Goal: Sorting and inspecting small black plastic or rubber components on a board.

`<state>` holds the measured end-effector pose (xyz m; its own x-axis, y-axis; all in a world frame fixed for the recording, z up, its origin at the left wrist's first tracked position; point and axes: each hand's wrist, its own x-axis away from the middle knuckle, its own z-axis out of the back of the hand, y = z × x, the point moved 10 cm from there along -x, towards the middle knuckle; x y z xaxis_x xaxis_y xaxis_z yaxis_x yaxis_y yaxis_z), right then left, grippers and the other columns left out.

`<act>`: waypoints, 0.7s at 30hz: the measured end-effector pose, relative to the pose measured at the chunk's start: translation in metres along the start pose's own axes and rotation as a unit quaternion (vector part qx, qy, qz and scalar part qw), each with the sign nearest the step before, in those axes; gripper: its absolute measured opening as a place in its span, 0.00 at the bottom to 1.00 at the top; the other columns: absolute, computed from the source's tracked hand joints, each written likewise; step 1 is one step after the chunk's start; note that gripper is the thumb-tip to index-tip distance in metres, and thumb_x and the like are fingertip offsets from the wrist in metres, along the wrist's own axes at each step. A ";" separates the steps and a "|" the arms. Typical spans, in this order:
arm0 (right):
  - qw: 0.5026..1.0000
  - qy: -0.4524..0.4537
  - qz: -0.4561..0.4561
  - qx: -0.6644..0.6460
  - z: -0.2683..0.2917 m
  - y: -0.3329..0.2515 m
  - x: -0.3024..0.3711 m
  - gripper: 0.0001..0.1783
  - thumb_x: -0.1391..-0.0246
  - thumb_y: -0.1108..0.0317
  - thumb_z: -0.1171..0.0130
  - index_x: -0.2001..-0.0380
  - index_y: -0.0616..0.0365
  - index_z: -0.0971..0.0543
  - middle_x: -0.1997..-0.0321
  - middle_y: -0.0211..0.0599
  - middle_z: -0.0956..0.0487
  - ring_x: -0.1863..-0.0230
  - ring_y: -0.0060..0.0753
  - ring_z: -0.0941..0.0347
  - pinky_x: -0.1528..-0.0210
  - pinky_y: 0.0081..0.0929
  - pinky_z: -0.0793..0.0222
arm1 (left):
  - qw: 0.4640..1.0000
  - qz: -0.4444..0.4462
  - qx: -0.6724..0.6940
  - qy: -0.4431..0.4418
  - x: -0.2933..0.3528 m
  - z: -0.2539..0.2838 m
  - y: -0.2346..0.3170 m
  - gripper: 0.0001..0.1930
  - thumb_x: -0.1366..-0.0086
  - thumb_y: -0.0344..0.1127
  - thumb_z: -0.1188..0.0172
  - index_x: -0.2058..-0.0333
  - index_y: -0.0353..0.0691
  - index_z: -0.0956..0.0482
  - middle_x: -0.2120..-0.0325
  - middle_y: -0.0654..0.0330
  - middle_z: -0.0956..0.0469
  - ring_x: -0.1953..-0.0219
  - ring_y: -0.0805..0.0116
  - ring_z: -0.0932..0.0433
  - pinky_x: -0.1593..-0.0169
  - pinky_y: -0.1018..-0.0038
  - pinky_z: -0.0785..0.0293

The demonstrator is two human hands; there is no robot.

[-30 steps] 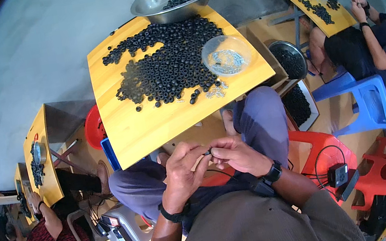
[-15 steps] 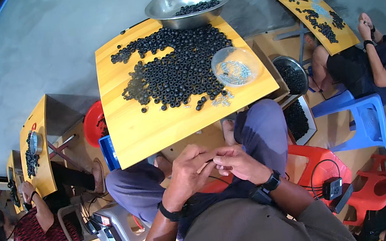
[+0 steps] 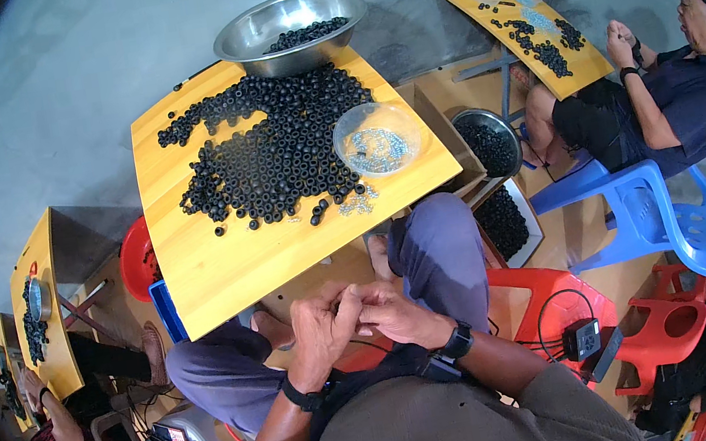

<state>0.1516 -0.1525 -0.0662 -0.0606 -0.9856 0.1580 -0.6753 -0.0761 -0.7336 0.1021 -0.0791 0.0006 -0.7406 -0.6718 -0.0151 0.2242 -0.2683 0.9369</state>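
left hand (image 3: 321,333) and right hand (image 3: 401,312) meet (can't tell what's gripped, if anything); loose black pieces (image 3: 278,160) heaped beyond them; plenty left imo, finished ones unclear

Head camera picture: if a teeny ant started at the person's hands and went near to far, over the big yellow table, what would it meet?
Left hand and right hand together → yellow tabletop's bare near strip → heap of black ring-shaped pieces → shiny steel bowl.
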 end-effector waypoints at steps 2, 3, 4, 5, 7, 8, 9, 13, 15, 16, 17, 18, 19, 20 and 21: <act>1.000 -0.009 0.017 0.017 0.002 -0.002 0.003 0.06 0.33 0.69 0.44 0.61 0.57 0.19 0.69 0.22 0.23 0.72 0.12 0.32 0.70 0.16 0.36 | 1.000 -0.004 -0.010 0.003 -0.001 -0.003 -0.001 0.16 0.33 0.40 0.41 0.71 0.30 0.17 0.85 0.49 0.24 0.83 0.62 0.22 0.75 0.66 0.27; 1.000 -0.009 0.017 0.017 0.004 0.002 0.004 0.06 0.33 0.69 0.44 0.61 0.57 0.19 0.69 0.22 0.23 0.72 0.12 0.32 0.70 0.16 0.36 | 1.000 -0.015 -0.011 0.021 0.001 -0.002 -0.002 0.16 0.32 0.38 0.42 0.73 0.29 0.20 0.86 0.54 0.26 0.83 0.68 0.26 0.77 0.68 0.31; 1.000 -0.006 0.011 0.014 0.009 0.009 0.003 0.06 0.33 0.69 0.44 0.61 0.58 0.19 0.68 0.22 0.23 0.72 0.12 0.32 0.70 0.16 0.36 | 0.999 -0.027 -0.011 0.039 0.001 -0.001 -0.002 0.17 0.32 0.37 0.42 0.75 0.28 0.22 0.87 0.59 0.27 0.83 0.75 0.30 0.79 0.70 0.35; 1.000 -0.002 0.005 0.010 0.013 0.014 0.003 0.06 0.33 0.69 0.44 0.60 0.58 0.19 0.68 0.22 0.23 0.72 0.12 0.32 0.70 0.16 0.36 | 0.999 -0.027 -0.011 0.038 0.000 -0.004 -0.003 0.17 0.32 0.37 0.42 0.75 0.28 0.22 0.87 0.59 0.27 0.83 0.75 0.30 0.79 0.70 0.35; 1.000 0.009 0.001 0.003 0.020 0.016 0.004 0.06 0.33 0.69 0.44 0.61 0.58 0.19 0.68 0.22 0.23 0.72 0.12 0.32 0.70 0.16 0.36 | 1.000 0.012 -0.007 0.013 -0.003 -0.009 -0.011 0.15 0.32 0.35 0.42 0.74 0.28 0.21 0.87 0.61 0.27 0.81 0.77 0.29 0.78 0.73 0.34; 1.000 0.021 -0.002 -0.003 0.024 0.017 0.005 0.06 0.33 0.69 0.44 0.61 0.58 0.19 0.69 0.23 0.23 0.72 0.13 0.31 0.70 0.16 0.36 | 1.000 0.013 -0.008 0.013 -0.003 -0.011 -0.011 0.15 0.32 0.35 0.42 0.74 0.28 0.21 0.87 0.61 0.27 0.81 0.77 0.29 0.78 0.73 0.34; 1.000 0.022 -0.002 -0.003 0.021 0.011 0.006 0.06 0.33 0.69 0.44 0.61 0.58 0.19 0.69 0.23 0.23 0.72 0.13 0.31 0.70 0.16 0.36 | 1.000 0.000 0.019 0.012 -0.004 -0.014 -0.009 0.13 0.32 0.34 0.41 0.73 0.28 0.21 0.87 0.61 0.27 0.81 0.78 0.29 0.78 0.74 0.33; 0.995 0.053 -0.019 0.077 0.014 -0.009 0.012 0.07 0.33 0.67 0.44 0.62 0.58 0.19 0.71 0.21 0.24 0.72 0.12 0.32 0.70 0.15 0.36 | 0.999 -0.024 0.037 0.007 -0.001 -0.012 0.003 0.13 0.34 0.36 0.35 0.67 0.28 0.17 0.82 0.56 0.20 0.77 0.72 0.17 0.76 0.75 0.25; 0.994 0.040 -0.025 0.102 0.012 -0.010 0.014 0.08 0.33 0.67 0.44 0.63 0.58 0.19 0.71 0.21 0.24 0.72 0.12 0.32 0.70 0.15 0.36 | 0.996 0.013 0.086 0.004 0.002 -0.015 0.003 0.12 0.34 0.35 0.35 0.66 0.28 0.17 0.82 0.57 0.19 0.77 0.73 0.17 0.76 0.76 0.25; 0.992 0.039 -0.025 0.115 0.013 -0.009 0.014 0.08 0.33 0.66 0.43 0.63 0.58 0.19 0.72 0.20 0.24 0.72 0.12 0.32 0.71 0.15 0.37 | 0.990 0.050 0.134 0.004 0.004 -0.016 -0.002 0.11 0.34 0.34 0.35 0.66 0.27 0.17 0.81 0.57 0.19 0.76 0.73 0.17 0.76 0.76 0.25; 0.991 0.036 -0.026 0.129 0.014 -0.007 0.015 0.08 0.33 0.66 0.43 0.63 0.58 0.19 0.72 0.19 0.25 0.73 0.12 0.33 0.71 0.15 0.37 | 0.990 0.051 0.133 0.007 0.005 -0.019 -0.012 0.11 0.34 0.34 0.35 0.66 0.27 0.17 0.81 0.57 0.19 0.76 0.73 0.17 0.76 0.76 0.25; 0.991 0.029 -0.028 0.128 0.014 -0.005 0.014 0.08 0.33 0.66 0.43 0.63 0.58 0.19 0.72 0.19 0.25 0.73 0.12 0.33 0.71 0.15 0.37 | 0.990 0.049 0.134 0.004 0.003 -0.023 -0.019 0.11 0.33 0.33 0.36 0.65 0.27 0.17 0.80 0.57 0.18 0.76 0.74 0.17 0.76 0.77 0.25; 0.987 0.038 -0.017 0.156 0.018 -0.007 0.014 0.08 0.33 0.66 0.43 0.63 0.58 0.19 0.72 0.19 0.25 0.73 0.12 0.33 0.71 0.15 0.38 | 0.990 0.048 0.134 0.002 0.002 -0.023 -0.024 0.11 0.32 0.32 0.37 0.63 0.27 0.17 0.78 0.58 0.17 0.76 0.74 0.18 0.75 0.77 0.24; 0.982 0.046 -0.005 0.184 0.021 -0.010 0.015 0.08 0.33 0.66 0.43 0.63 0.58 0.19 0.73 0.19 0.25 0.73 0.11 0.34 0.72 0.15 0.39 | 0.990 0.049 0.130 0.011 0.005 -0.022 -0.028 0.11 0.32 0.32 0.37 0.63 0.27 0.17 0.78 0.58 0.17 0.76 0.74 0.18 0.75 0.77 0.24; 0.981 0.060 -0.003 0.186 0.025 -0.015 0.020 0.07 0.34 0.66 0.42 0.65 0.57 0.20 0.73 0.18 0.26 0.73 0.11 0.35 0.72 0.15 0.41 | 0.990 0.031 0.138 -0.009 0.000 -0.026 -0.009 0.11 0.32 0.33 0.37 0.63 0.27 0.18 0.77 0.57 0.17 0.76 0.75 0.18 0.74 0.77 0.24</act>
<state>0.1794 -0.1749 -0.0685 -0.1582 -0.9620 0.2227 -0.3617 -0.1534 -0.9196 0.1171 -0.0949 -0.0167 -0.7423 -0.6683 0.0485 0.0891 -0.0267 0.9957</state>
